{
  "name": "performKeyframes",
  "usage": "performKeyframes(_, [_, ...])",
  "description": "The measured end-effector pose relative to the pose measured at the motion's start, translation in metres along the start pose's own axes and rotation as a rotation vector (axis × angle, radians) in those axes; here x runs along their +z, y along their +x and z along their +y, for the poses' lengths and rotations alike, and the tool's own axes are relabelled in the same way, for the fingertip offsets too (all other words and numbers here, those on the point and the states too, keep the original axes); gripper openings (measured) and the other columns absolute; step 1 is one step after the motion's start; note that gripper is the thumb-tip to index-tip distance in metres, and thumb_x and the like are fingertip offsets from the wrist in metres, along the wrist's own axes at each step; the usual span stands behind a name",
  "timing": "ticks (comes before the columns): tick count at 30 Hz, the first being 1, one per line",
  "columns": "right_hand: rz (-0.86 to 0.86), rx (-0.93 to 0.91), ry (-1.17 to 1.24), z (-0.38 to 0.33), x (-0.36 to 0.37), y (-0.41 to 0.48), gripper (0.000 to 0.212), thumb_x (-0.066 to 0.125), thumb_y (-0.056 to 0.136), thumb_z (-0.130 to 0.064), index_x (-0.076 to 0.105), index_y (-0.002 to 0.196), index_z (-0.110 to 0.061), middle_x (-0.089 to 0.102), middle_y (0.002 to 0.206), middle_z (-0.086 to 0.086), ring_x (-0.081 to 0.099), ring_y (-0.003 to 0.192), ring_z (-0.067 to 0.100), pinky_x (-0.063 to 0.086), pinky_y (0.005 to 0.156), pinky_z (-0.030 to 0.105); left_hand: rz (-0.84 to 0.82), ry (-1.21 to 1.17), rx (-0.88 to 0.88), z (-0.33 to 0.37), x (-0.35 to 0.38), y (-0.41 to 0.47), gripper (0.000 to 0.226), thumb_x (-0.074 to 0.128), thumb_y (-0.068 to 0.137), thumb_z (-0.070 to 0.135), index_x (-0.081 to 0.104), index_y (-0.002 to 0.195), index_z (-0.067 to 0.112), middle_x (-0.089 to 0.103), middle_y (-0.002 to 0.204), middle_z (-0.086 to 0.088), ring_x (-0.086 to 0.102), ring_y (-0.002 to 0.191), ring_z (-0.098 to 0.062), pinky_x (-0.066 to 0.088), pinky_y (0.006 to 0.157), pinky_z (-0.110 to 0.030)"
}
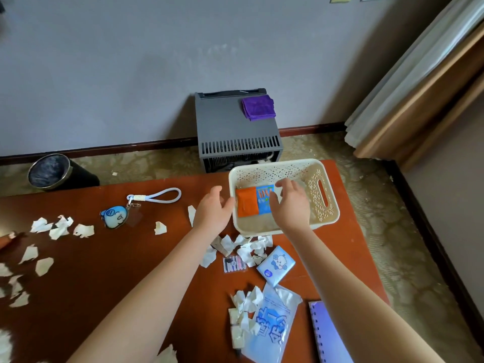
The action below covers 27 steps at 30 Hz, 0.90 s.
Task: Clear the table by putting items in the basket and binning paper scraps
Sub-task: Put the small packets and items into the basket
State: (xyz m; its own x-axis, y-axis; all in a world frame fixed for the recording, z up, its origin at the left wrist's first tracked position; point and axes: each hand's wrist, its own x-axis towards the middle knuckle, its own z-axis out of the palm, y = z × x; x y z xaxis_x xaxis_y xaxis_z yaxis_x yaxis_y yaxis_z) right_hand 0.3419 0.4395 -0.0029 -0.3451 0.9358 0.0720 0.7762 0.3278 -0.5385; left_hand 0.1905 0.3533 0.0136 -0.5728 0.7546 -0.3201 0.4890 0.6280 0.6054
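A cream plastic basket (323, 205) stands at the far right of the red-brown table (110, 258). An orange and blue packet (251, 203) lies flat inside it. My right hand (290, 205) hovers over the basket, fingers spread, just right of the packet. At the basket's left rim my left hand (213, 210) is open, its fingertips by the wall. Torn white paper scraps lie in a pile in front of the basket (243, 248), at the left (61, 227) and lower down (243, 315). A blue keychain charm with a loop strap (115, 216) lies left of my hands.
A tissue pack (276, 264), a small card of clips (234, 263), a clear blue-printed bag (275, 326) and a purple spiral notebook (327, 336) lie near the front right. A black bin (49, 171) stands on the floor beyond the table. A grey box with a purple cloth (235, 127) stands against the wall.
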Motion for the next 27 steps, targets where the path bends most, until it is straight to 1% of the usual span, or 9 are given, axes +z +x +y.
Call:
performKeyframes(3, [0.207, -0.108, 0.091, -0.003, -0.007, -0.035, 0.022, 0.055, 0.08, -0.011, 0.06, 0.1, -0.003, 0.06, 0.09, 0.013, 0.057, 0.08, 0.031, 0.047, 0.064, 0.038, 0.051, 0.067, 0.022, -0.014, 0.002, -0.022, 0.041, 0.048, 0.094, 0.03, 0.045, 0.132, 0.014, 0.054, 0.128, -0.005, 0.055, 0.113, -0.021, 0.051, 0.087, -0.032])
performKeyframes(7, [0.247, -0.109, 0.12, 0.007, -0.011, -0.084, 0.024, 0.043, 0.079, -0.017, 0.058, 0.091, -0.002, 0.057, 0.084, 0.011, 0.056, 0.071, 0.029, 0.044, 0.059, 0.034, -0.051, 0.227, 0.077, -0.038, 0.006, -0.042, 0.038, 0.051, 0.093, 0.025, 0.05, 0.129, 0.015, 0.048, 0.137, -0.004, 0.049, 0.122, -0.021, 0.046, 0.095, -0.03])
performKeyframes(11, [0.065, -0.096, 0.014, 0.032, -0.007, -0.12, 0.026, 0.042, 0.076, -0.024, 0.057, 0.087, -0.006, 0.057, 0.084, 0.008, 0.056, 0.071, 0.03, 0.041, 0.056, 0.032, -0.103, 0.329, 0.13, -0.054, 0.004, -0.048, 0.032, 0.056, 0.091, 0.023, 0.055, 0.123, 0.016, 0.049, 0.132, -0.003, 0.046, 0.121, -0.02, 0.042, 0.098, -0.028])
performKeyframes(13, [-0.103, 0.029, -0.128, 0.039, -0.004, -0.128, 0.036, 0.049, 0.081, -0.036, 0.056, 0.105, -0.01, 0.055, 0.101, 0.007, 0.056, 0.09, 0.029, 0.044, 0.065, 0.034, -0.096, 0.395, 0.165, -0.059, 0.004, -0.051, 0.036, 0.057, 0.09, 0.025, 0.053, 0.126, 0.018, 0.047, 0.134, -0.002, 0.044, 0.125, -0.02, 0.042, 0.101, -0.03])
performKeyframes(15, [-0.304, 0.154, -0.251, 0.04, -0.003, -0.129, 0.06, 0.056, 0.082, -0.052, 0.044, 0.128, -0.015, 0.045, 0.121, 0.004, 0.047, 0.11, 0.025, 0.046, 0.08, 0.036, -0.113, 0.466, 0.192, -0.061, 0.005, -0.052, 0.042, 0.058, 0.09, 0.025, 0.049, 0.131, 0.019, 0.044, 0.138, -0.001, 0.04, 0.129, -0.02, 0.04, 0.104, -0.032])
performKeyframes(16, [-0.381, 0.19, -0.281, 0.038, -0.002, -0.129, 0.069, 0.057, 0.08, -0.058, 0.038, 0.134, -0.017, 0.041, 0.127, 0.003, 0.044, 0.116, 0.024, 0.046, 0.085, 0.036, -0.134, 0.51, 0.202, -0.062, 0.005, -0.051, 0.044, 0.059, 0.09, 0.024, 0.047, 0.132, 0.02, 0.042, 0.14, -0.001, 0.038, 0.13, -0.02, 0.039, 0.105, -0.032])
performKeyframes(18, [-0.481, 0.237, -0.273, 0.033, 0.0, -0.126, 0.075, 0.057, 0.078, -0.061, 0.036, 0.135, -0.017, 0.037, 0.132, 0.004, 0.041, 0.12, 0.024, 0.049, 0.088, 0.038, -0.183, 0.601, 0.227, -0.063, 0.004, -0.045, 0.048, 0.06, 0.089, 0.024, 0.044, 0.134, 0.021, 0.039, 0.143, -0.001, 0.035, 0.133, -0.021, 0.037, 0.107, -0.034])
performKeyframes(23, [-0.489, 0.321, -0.182, 0.027, 0.005, -0.12, 0.069, 0.068, 0.074, -0.053, 0.039, 0.123, -0.014, 0.042, 0.12, 0.003, 0.047, 0.109, 0.021, 0.052, 0.075, 0.034, -0.304, 0.734, 0.318, -0.063, 0.006, -0.029, 0.046, 0.06, 0.088, 0.023, 0.046, 0.132, 0.024, 0.042, 0.138, 0.0, 0.037, 0.128, -0.021, 0.04, 0.103, -0.035])
performKeyframes(27, [-0.509, 0.349, -0.086, 0.03, 0.003, -0.116, 0.067, 0.076, 0.07, -0.047, 0.038, 0.114, -0.014, 0.042, 0.105, 0.0, 0.05, 0.104, 0.019, 0.054, 0.077, 0.034, -0.313, 0.8, 0.385, -0.061, 0.01, -0.022, 0.039, 0.058, 0.089, 0.025, 0.049, 0.126, 0.022, 0.046, 0.132, -0.003, 0.041, 0.121, -0.022, 0.043, 0.097, -0.033])
